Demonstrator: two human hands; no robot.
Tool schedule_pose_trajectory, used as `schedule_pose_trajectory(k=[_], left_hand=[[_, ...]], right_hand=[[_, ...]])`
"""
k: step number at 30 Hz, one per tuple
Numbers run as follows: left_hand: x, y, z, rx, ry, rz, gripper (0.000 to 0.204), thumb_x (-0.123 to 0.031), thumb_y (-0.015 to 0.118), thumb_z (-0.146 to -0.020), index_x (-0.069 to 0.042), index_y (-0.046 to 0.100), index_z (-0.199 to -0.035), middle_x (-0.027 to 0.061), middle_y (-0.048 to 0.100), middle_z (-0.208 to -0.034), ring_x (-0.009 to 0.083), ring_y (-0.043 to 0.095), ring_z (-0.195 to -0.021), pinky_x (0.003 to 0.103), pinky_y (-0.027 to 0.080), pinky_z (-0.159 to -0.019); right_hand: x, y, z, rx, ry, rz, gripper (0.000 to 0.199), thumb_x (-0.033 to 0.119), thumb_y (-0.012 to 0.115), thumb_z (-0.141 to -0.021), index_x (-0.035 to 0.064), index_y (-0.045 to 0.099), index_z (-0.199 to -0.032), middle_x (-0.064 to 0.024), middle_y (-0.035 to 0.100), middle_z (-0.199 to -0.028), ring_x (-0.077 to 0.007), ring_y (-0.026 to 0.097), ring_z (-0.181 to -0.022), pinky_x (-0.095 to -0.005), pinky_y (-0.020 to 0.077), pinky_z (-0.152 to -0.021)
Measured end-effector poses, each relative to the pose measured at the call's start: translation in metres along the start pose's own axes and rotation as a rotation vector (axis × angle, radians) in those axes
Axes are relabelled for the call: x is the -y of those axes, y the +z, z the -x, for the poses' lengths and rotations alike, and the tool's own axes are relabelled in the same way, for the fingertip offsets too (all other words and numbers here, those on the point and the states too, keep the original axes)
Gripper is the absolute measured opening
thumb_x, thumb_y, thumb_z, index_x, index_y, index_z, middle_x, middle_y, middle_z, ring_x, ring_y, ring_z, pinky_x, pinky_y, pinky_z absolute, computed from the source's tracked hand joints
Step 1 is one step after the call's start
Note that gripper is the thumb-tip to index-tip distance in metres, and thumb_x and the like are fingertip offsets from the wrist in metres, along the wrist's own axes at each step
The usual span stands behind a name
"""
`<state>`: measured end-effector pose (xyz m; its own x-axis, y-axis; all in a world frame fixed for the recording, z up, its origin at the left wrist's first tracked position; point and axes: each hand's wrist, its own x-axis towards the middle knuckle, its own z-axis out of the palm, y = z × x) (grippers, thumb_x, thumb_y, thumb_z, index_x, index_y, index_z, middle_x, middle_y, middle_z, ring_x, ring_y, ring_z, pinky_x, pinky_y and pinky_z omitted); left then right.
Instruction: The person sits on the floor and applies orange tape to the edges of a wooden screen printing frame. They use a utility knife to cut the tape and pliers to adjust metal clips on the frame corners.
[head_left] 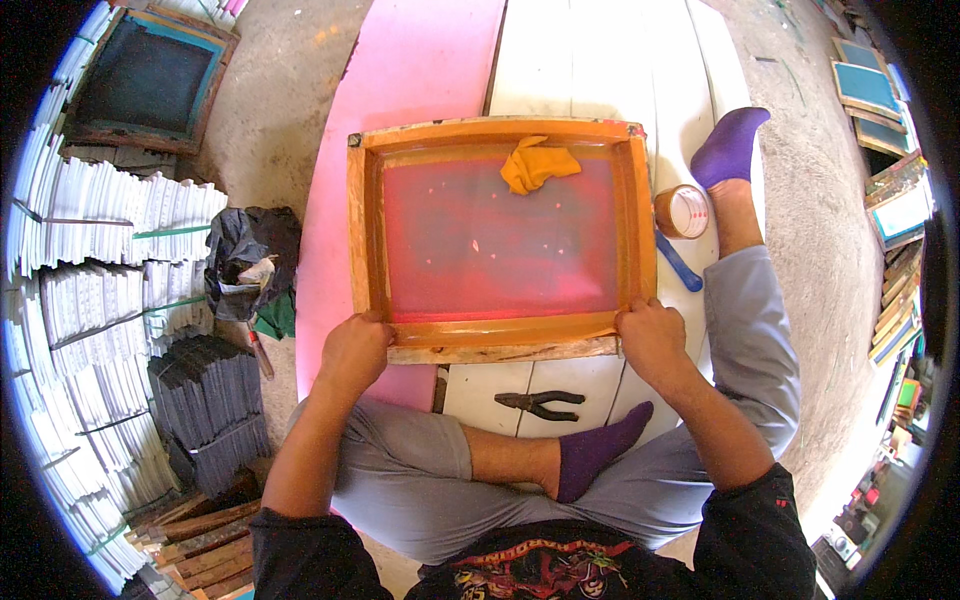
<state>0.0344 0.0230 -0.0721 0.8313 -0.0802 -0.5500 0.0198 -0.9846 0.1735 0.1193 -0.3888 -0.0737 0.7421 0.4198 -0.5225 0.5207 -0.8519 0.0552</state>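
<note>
A wooden screen-printing frame (500,349) with red-stained mesh lies in front of me, its rim edged with brown tape. My left hand (357,348) is closed around its near left corner. At the near right corner, my right hand (652,340) grips the same frame with curled fingers. A crumpled orange cloth (538,167) rests on the far part of the mesh. Just right of the frame sit a roll of brown tape (664,216) and a blue handle (680,265), whose far end is hidden. Black-handled pliers (540,401) lie between the frame and my folded leg.
Pink and white boards (420,70) form the surface under the frame. Bundled paper stacks (150,215) and a black plastic bag (250,240) stand at left. Another screen (150,80) leans at the far left. More frames (868,88) line the right side. My socked feet flank the work.
</note>
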Motion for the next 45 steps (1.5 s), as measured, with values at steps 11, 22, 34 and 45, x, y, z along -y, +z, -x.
schedule_pose_trajectory(k=[11,22,34,45], left_hand=[[-0.006,0.003,-0.005,0.050,-0.033,-0.151,0.016,-0.009,0.063,-0.086,-0.007,0.077,-0.095,0.0180,0.070,-0.097,0.0365,0.071,-0.091,0.048,0.058,-0.079],[-0.012,0.002,-0.006,0.028,-0.048,-0.144,0.011,-0.002,0.065,-0.081,0.000,0.075,-0.085,0.0186,0.070,-0.098,0.0346,0.072,-0.092,0.043,0.061,-0.078],[-0.019,-0.005,-0.007,0.066,-0.105,-0.154,0.012,-0.003,0.065,-0.083,0.000,0.075,-0.088,0.0191,0.071,-0.099,0.0351,0.074,-0.091,0.043,0.061,-0.077],[-0.019,-0.004,-0.009,0.094,-0.134,-0.145,0.013,-0.003,0.064,-0.084,0.000,0.076,-0.091,0.0201,0.072,-0.101,0.0362,0.074,-0.093,0.045,0.061,-0.078]], right_hand=[[0.006,-0.005,-0.005,0.155,0.061,0.032,0.019,0.012,0.063,-0.086,0.0069,0.079,-0.097,-0.0146,0.070,-0.106,-0.0293,0.071,-0.099,-0.0450,0.0572,-0.078],[0.006,-0.006,-0.006,0.128,0.036,0.032,0.018,0.012,0.063,-0.087,0.0051,0.078,-0.093,-0.0149,0.072,-0.098,-0.0297,0.072,-0.092,-0.0460,0.0560,-0.073],[0.003,-0.007,-0.006,0.057,-0.004,0.062,0.016,0.014,0.064,-0.086,0.0081,0.079,-0.084,-0.0111,0.074,-0.085,-0.0287,0.074,-0.081,-0.0459,0.0546,-0.067],[0.001,-0.007,-0.009,0.079,0.001,0.061,0.016,0.014,0.064,-0.086,0.0086,0.079,-0.084,-0.0119,0.075,-0.081,-0.0290,0.075,-0.077,-0.0465,0.0561,-0.067]])
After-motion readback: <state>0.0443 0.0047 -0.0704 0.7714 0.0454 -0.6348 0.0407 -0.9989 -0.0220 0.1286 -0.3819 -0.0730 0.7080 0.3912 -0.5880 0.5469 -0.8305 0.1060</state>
